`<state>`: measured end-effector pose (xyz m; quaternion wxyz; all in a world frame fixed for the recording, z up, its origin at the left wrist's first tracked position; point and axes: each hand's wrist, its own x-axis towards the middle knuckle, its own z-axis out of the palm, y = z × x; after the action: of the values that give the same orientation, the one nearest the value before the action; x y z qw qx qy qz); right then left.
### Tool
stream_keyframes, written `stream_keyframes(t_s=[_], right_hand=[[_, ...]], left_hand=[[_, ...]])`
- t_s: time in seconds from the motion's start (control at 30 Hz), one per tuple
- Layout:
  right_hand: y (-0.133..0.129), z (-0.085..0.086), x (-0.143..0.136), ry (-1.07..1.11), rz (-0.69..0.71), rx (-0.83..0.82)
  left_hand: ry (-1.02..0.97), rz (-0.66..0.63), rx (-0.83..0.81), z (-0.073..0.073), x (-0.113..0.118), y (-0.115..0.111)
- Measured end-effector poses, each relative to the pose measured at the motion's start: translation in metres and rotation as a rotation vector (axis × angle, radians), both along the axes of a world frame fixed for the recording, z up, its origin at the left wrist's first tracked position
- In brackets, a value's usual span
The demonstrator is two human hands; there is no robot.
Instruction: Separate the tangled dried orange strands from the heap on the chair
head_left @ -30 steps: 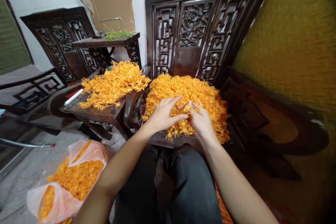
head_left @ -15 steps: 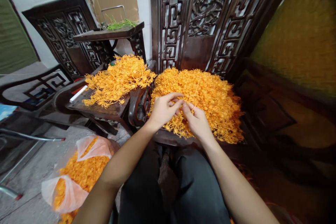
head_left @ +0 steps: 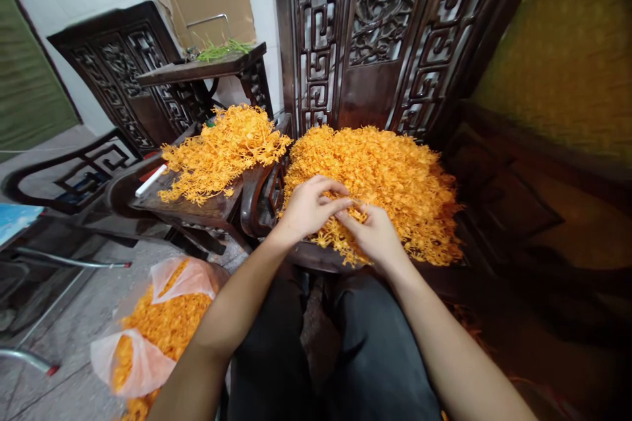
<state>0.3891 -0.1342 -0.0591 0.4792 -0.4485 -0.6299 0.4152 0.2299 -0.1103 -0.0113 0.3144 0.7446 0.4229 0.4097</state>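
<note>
A large heap of orange artificial-flower-like sprigs (head_left: 385,164) rests on the dark carved wooden seat in front of me. Over its near side, my left hand (head_left: 316,206) is closed, with thumb and fingers pinched toward the right hand. My right hand (head_left: 370,229) meets it at the fingertips, its fingers curled around a small orange sprig (head_left: 357,213). Part of that sprig is hidden by the fingers. Whether the left fingertips also grip it is hard to make out. Both hands stay just above the heap.
A smaller orange pile (head_left: 227,151) lies on a wooden side table (head_left: 197,208) to the left, beside a white stick (head_left: 151,180). On the floor stands a plastic bag (head_left: 143,362) of orange pieces. Green stems (head_left: 224,49) lie on a stand behind; a carved chair back (head_left: 370,95) rises ahead.
The right hand's fingers have curled in more, and a sprig now shows between the hands. A thin strand seen above the hands earlier no longer shows. The view has shifted slightly.
</note>
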Motion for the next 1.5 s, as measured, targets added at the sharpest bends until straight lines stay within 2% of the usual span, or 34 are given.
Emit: stream_keyframes(t_s=[0.07, 0.13, 0.2, 0.3, 0.4, 0.53, 0.6, 0.67, 0.73, 0.8, 0.9, 0.97, 1.0, 1.17, 1.27, 1.37, 1.5], right_hand=[[-0.002, -0.004, 0.003, -0.004, -0.065, -0.031], [-0.004, -0.007, 0.008, 0.016, -0.137, -0.088], [-0.006, -0.01, 0.015, 0.049, -0.191, -0.137], [-0.01, -0.011, 0.024, 0.067, -0.191, -0.178], [-0.014, -0.006, 0.024, 0.066, -0.093, -0.193], [-0.013, 0.0, 0.026, 0.259, -0.05, -0.295], [-0.008, -0.004, 0.036, 0.426, -0.132, -0.287], [-0.001, -0.013, 0.05, 0.582, -0.308, -0.19], [0.003, -0.024, 0.065, 0.658, -0.46, -0.129], [0.001, -0.03, 0.075, 0.586, -0.482, -0.14], [-0.008, -0.026, 0.074, 0.361, -0.384, -0.125], [-0.014, -0.018, 0.067, 0.251, -0.28, -0.111], [-0.015, -0.014, 0.063, 0.217, -0.225, -0.122], [-0.017, -0.011, 0.046, 0.214, 0.009, -0.206], [-0.019, -0.016, 0.042, 0.256, 0.127, -0.23], [-0.022, -0.016, 0.043, 0.204, 0.198, -0.206], [-0.02, -0.009, 0.048, 0.008, 0.273, -0.131]], left_hand=[[0.231, 0.01, 0.129, 0.002, -0.005, 0.0], [0.427, 0.016, 0.186, 0.001, -0.011, 0.002], [0.512, -0.052, 0.196, -0.003, -0.016, 0.005], [0.413, -0.153, 0.183, -0.01, -0.015, 0.008], [0.34, -0.213, 0.195, -0.012, -0.007, 0.006], [0.507, -0.236, 0.263, -0.003, 0.002, -0.01], [0.535, -0.301, 0.259, 0.006, 0.001, -0.022], [0.453, -0.364, 0.204, 0.012, -0.005, -0.028], [0.35, -0.305, 0.15, 0.011, -0.011, -0.023], [0.338, -0.175, 0.144, 0.001, -0.015, -0.004], [0.526, -0.079, 0.126, -0.02, -0.009, 0.03], [0.613, -0.019, 0.064, -0.028, 0.001, 0.042], [0.604, -0.029, 0.037, -0.029, 0.008, 0.043], [0.327, -0.393, -0.049, -0.013, 0.04, 0.017], [0.243, -0.524, -0.183, -0.011, 0.052, 0.008], [-0.004, -0.541, -0.394, -0.014, 0.057, 0.008], [-0.374, -0.387, -0.574, -0.012, 0.061, 0.004]])
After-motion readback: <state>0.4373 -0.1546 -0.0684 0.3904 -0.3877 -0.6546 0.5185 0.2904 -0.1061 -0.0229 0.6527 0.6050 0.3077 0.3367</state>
